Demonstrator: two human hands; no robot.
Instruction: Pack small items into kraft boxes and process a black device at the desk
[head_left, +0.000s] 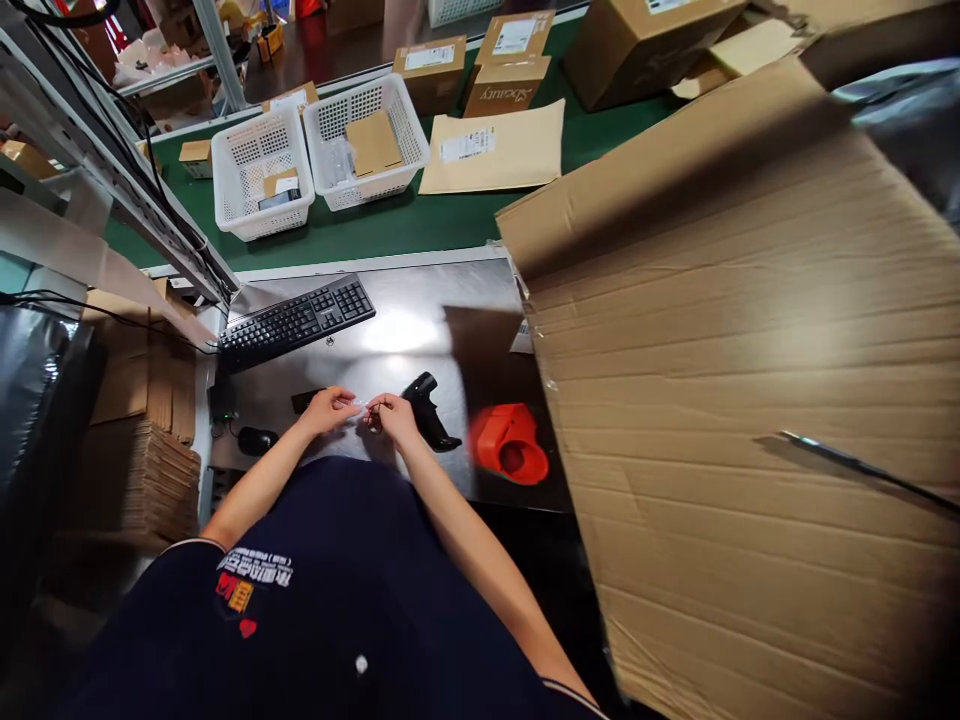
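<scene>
My left hand (328,409) and my right hand (392,415) meet over the shiny metal work surface (420,330), fingers pinched together on a small clear item (361,407) between them; I cannot make out what it is. A black handheld scanner (429,410) lies just right of my right hand. A red tape dispenser (511,444) sits further right. A dark flat object (304,399) pokes out behind my left hand.
A black keyboard (297,320) lies at the back left, a black mouse (257,439) at the left edge. A big cardboard box (750,400) fills the right. On the green belt (390,225) stand two white baskets (262,180) (371,140), a padded envelope (495,148) and cartons (506,60).
</scene>
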